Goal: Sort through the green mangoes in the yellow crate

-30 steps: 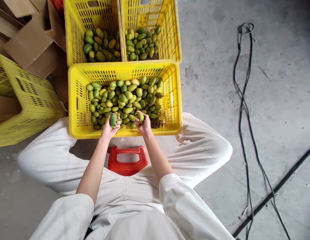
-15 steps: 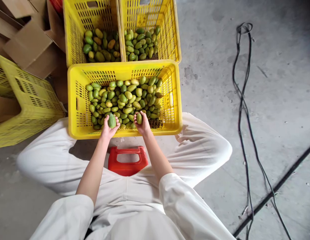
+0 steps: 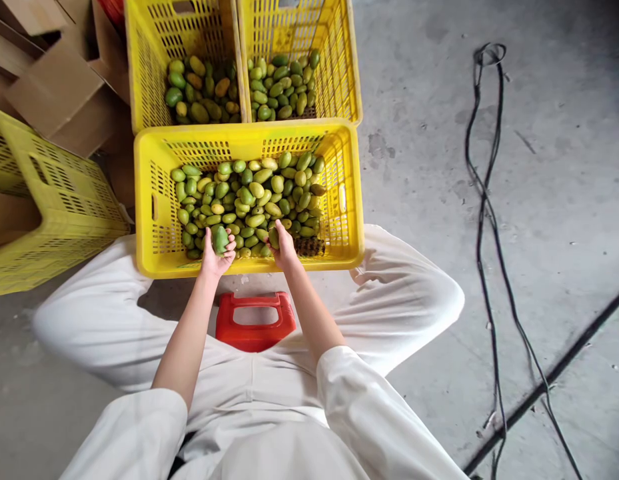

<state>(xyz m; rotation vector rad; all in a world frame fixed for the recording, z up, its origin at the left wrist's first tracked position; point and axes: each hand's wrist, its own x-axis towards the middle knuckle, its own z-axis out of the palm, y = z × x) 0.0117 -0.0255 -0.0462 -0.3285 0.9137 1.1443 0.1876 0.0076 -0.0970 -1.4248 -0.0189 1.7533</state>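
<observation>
My left hand [image 3: 215, 261] is closed around a green mango [image 3: 220, 240], its thumb on the left side and fingers on the right. In my right hand [image 3: 286, 252] is a smaller, darker green mango [image 3: 274, 238], partly covered by the fingers. Both hands are over the near rim of a yellow plastic crate [image 3: 249, 268]. Beneath and beyond them, a pile of green and yellowish mangoes [image 3: 256, 190] covers much of the crate's bottom. Part of the slatted bottom shows at the near right corner.
Two more yellow crates, the back left one [image 3: 139, 73] and the back right one [image 3: 339, 67], hold mangoes. Another yellow crate [image 3: 64, 200] stands at left, below cardboard boxes [image 3: 56, 87]. A red stool [image 3: 256, 339] is between my legs. Black cables [image 3: 482, 193] lie on the concrete floor.
Both mangoes have turned in my fingers. My left hand has shifted slightly left and up; my right hand has moved a little up and left. The crates stay where they were.
</observation>
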